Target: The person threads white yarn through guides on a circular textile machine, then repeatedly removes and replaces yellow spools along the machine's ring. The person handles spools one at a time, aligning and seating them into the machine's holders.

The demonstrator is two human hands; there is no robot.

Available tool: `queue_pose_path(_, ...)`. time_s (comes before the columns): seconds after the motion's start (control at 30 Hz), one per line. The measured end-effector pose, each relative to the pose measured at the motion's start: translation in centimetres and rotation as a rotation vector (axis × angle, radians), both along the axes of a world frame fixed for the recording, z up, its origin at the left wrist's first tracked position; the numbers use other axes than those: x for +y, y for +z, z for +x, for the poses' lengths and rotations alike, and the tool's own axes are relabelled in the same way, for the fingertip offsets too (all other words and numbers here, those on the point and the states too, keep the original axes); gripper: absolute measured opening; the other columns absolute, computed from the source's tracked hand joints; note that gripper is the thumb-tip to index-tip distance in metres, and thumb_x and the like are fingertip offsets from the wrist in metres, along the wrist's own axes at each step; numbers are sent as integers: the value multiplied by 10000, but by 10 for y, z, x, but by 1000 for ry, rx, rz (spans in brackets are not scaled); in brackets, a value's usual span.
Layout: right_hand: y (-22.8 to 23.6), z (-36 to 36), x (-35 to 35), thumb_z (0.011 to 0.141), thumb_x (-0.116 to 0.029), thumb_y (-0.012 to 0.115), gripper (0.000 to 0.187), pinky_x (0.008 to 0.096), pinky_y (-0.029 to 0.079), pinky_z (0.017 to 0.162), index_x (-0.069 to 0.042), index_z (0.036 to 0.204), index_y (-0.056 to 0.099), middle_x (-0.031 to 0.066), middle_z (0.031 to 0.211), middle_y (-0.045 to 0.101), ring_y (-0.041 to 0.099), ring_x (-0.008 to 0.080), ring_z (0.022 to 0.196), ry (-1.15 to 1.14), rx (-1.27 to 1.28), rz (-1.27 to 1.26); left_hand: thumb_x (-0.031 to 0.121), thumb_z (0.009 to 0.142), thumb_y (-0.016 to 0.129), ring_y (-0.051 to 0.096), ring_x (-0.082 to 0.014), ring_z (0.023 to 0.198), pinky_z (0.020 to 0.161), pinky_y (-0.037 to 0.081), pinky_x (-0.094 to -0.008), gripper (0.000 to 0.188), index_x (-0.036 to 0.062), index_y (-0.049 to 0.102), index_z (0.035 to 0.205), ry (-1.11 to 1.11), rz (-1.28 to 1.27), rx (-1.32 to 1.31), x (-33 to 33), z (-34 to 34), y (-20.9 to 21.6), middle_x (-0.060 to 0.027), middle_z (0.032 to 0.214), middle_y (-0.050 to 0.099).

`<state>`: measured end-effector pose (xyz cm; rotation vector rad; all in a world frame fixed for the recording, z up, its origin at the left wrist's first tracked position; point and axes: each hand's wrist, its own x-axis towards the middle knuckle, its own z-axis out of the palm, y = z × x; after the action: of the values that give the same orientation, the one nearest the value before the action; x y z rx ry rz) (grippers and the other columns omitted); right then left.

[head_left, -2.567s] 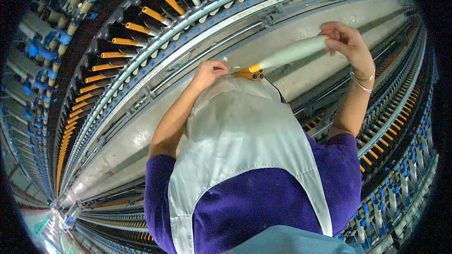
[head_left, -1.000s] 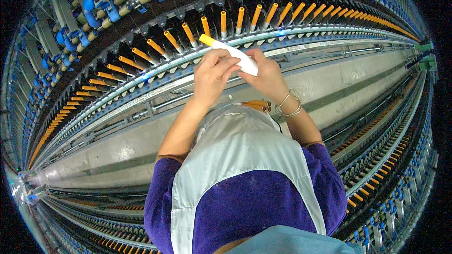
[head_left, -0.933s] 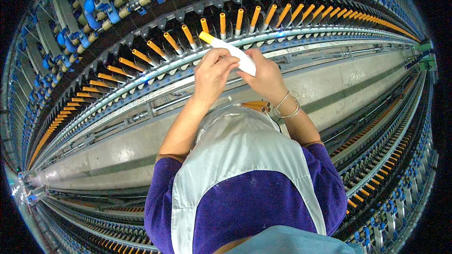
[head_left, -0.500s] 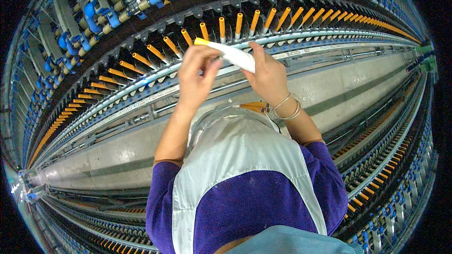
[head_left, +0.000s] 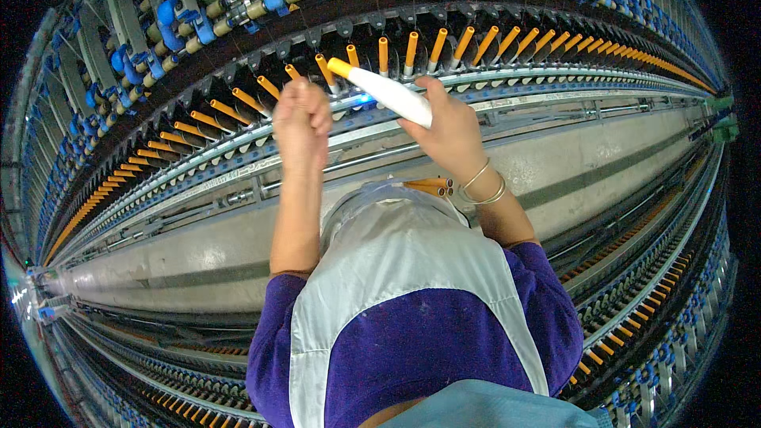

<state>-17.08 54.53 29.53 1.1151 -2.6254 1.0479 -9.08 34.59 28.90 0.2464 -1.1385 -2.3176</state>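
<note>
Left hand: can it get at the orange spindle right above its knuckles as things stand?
Probably yes. The left hand is raised to the row, closed, just below the bare orange spindle, with nothing between. The yarn-wound white bobbin with orange tip sits in the right hand, off to the side.

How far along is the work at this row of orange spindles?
Done: nothing settled; the row of bare orange tubes on the machine's spindles carries no wound yarn. In hand: the right hand holds a white yarn-wound bobbin with an orange tip tilted over the row, not seated; the left hand is fisted beside it. Left: seating it; spare orange tubes wait in the grey apron pouch.
</note>
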Motion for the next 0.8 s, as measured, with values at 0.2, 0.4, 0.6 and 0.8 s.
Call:
queue_pose_path(0.2, -23, -23, 32, 845, -242, 641, 441, 229, 465, 539, -15, 1173, 453, 65, 807, 599, 561, 87, 623, 534, -1122, -10, 257, 947, 474, 325, -46, 526, 459, 237, -198, 185, 90, 535, 998, 29, -238, -208, -19, 7, -36, 50, 641, 382)
queue_pose_path(0.4, 5, -56, 70, 937, -386, 484, 454, 289, 538, 616, 23, 1130, 527, 107, 840, 628, 632, 155, 682, 759, -1605, 668, 264, 881, 591, 517, -87, 570, 535, 427, -286, 330, -10, 644, 705, -517, -855, -297, 72, 13, -41, -56, 568, 592)
queue_pose_path(0.6, -114, -71, -43, 749, -216, 668, 327, 479, 502, 729, 3, 978, 584, 147, 963, 624, 611, 356, 809, 670, -93, 918, 269, 902, 527, 496, -122, 611, 585, 422, -308, 292, 17, 632, 798, -907, -783, -76, 117, -7, -22, -79, 651, 585)
queue_pose_path(0.8, -161, -4, -79, 785, -105, 686, 745, 292, 462, 803, -101, 1421, 296, 167, 1366, 395, 522, 150, 949, 591, -529, -485, 217, 945, 472, 402, -72, 526, 455, 297, -223, 213, 63, 586, 852, 168, -336, -576, -41, -19, -119, 41, 566, 413)
